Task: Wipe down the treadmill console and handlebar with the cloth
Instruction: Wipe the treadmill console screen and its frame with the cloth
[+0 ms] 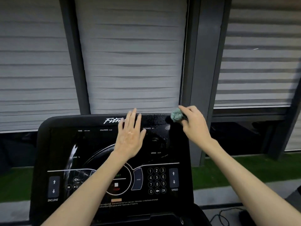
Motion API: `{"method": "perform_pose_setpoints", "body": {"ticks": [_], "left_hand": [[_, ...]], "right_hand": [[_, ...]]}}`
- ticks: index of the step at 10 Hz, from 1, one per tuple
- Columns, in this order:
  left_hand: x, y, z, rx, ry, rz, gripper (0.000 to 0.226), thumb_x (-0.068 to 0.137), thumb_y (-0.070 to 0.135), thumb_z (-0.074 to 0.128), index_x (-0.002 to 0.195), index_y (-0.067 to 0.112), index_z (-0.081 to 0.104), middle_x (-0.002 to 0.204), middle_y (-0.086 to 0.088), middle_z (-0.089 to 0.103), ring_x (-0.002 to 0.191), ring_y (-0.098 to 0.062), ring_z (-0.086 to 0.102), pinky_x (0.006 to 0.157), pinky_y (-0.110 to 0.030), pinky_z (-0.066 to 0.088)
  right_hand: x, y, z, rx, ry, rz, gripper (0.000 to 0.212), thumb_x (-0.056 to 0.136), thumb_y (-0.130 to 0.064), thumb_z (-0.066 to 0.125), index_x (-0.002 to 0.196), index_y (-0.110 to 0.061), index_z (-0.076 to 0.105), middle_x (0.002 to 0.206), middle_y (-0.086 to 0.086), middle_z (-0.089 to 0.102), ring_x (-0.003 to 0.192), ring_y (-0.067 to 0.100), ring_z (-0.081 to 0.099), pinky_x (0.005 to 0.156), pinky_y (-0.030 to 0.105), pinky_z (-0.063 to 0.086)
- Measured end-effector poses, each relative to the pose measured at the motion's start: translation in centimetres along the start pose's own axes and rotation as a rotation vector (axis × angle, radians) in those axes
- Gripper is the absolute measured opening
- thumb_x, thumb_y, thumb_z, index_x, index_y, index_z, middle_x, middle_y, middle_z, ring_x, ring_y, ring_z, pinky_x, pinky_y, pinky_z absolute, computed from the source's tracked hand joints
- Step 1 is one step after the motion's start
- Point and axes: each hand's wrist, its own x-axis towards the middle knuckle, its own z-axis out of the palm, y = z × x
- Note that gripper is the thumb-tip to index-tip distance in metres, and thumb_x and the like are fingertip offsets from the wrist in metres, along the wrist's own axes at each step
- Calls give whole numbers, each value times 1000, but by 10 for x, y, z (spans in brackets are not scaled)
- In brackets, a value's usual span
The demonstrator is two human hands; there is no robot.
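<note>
Green wadded cloth (176, 115) sat at the top right corner of the glossy black treadmill console (65, 144), gripped in the right hand (193, 123) with fingers curled round it. Left hand (130, 137) lay flat on the console's upper middle, fingers straight, holding nothing. Risks: the bare palm would likely smear the panel, and a downward pass could trip the white-numbered keypad (156, 180). Cloth looked small and tightly balled, so little contact area. Handlebar was not in view.
</note>
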Motion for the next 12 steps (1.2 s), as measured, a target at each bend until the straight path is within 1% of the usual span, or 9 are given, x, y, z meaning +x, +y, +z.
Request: {"method": "perform_pose_setpoints", "body": {"ticks": [1,2,3,4,6,7,9,11,12], "left_hand": [[-1,-4,9,22,-21,5,65,97,43,21,149,5,32,158,-15,24,146,-31,24,112,-50,29],[-4,-6,15,27,-14,22,65,99,42,21,152,6,23,161,-15,16,148,-29,17,115,-48,26],[-5,-6,20,50,-1,22,65,100,42,21,154,7,19,162,-14,12,149,-29,12,116,-47,24],[-6,-7,25,77,23,25,64,100,42,23,153,7,20,162,-14,12,150,-28,12,116,-46,20],[-6,-6,30,97,68,22,63,101,41,30,154,7,19,162,-14,11,150,-28,11,117,-47,19],[-6,-6,31,97,78,23,63,101,41,29,154,8,19,162,-14,10,150,-28,9,118,-47,18],[-7,-7,31,86,96,21,63,101,41,28,154,7,19,162,-13,11,150,-27,9,118,-46,18],[-6,-7,32,83,110,24,63,101,40,31,154,7,20,162,-14,13,150,-28,11,118,-47,18],[-7,-7,32,78,116,25,63,101,40,30,154,7,20,162,-14,14,150,-28,11,118,-47,17]], "right_hand": [[22,6,9,-136,-28,-138,57,74,18,54,128,-1,55,101,17,61,93,38,55,72,44,51],[20,14,19,-233,-12,-264,62,62,26,55,119,2,60,99,19,67,83,39,63,55,41,55],[4,19,27,-336,-12,-345,58,63,22,54,117,3,59,113,16,64,93,34,64,48,35,54],[-14,21,32,-326,-17,-376,52,70,17,40,117,3,59,116,16,62,105,34,62,55,37,58],[-97,35,57,-234,6,-394,56,72,22,40,120,4,64,126,21,62,118,36,58,90,38,54],[-105,40,56,-197,22,-408,55,77,15,33,119,2,65,125,17,63,118,32,59,87,39,57],[-16,28,37,-218,86,-372,64,56,27,55,114,4,67,117,20,67,105,37,66,59,42,60],[13,25,30,-197,71,-361,62,58,26,53,114,2,65,114,19,68,90,38,70,50,36,57],[-13,26,35,-209,79,-367,65,56,29,55,114,2,64,115,22,65,103,39,66,48,36,56]]}}
